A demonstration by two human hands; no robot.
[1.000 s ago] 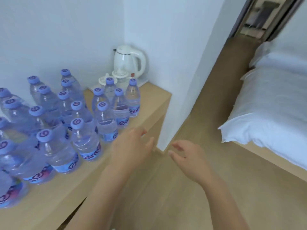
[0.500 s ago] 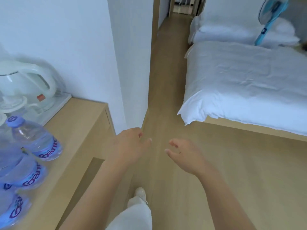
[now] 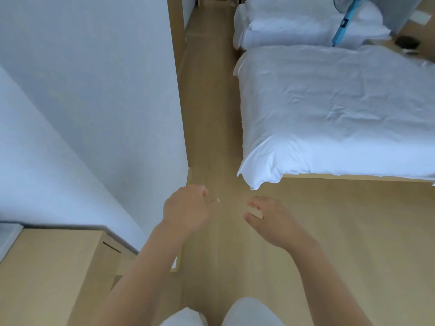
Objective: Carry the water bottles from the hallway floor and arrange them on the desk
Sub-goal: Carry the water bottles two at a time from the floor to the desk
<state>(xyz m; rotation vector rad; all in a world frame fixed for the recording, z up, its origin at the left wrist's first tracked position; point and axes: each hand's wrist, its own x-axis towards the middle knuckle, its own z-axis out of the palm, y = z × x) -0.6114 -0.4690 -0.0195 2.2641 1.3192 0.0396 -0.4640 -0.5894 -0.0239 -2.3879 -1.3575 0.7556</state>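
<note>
No water bottles show in this view. My left hand (image 3: 186,209) and my right hand (image 3: 270,218) hang in front of me over the wooden floor, both empty with fingers loosely curled. The wooden desk (image 3: 47,267) shows only its right end at the lower left, bare where I can see it. The hallway (image 3: 207,67) runs straight ahead between the white wall and the bed.
A white wall corner (image 3: 179,114) juts out on the left. A bed with white sheets (image 3: 329,114) fills the right side. A second bed (image 3: 294,22) and a blue fan stand (image 3: 343,22) sit further back. My legs in white trousers (image 3: 251,311) show at the bottom.
The view has swung right, away from the desk: the bottles and kettle have left the frame and the hallway is now centred. Both hands stay empty in front of me.
</note>
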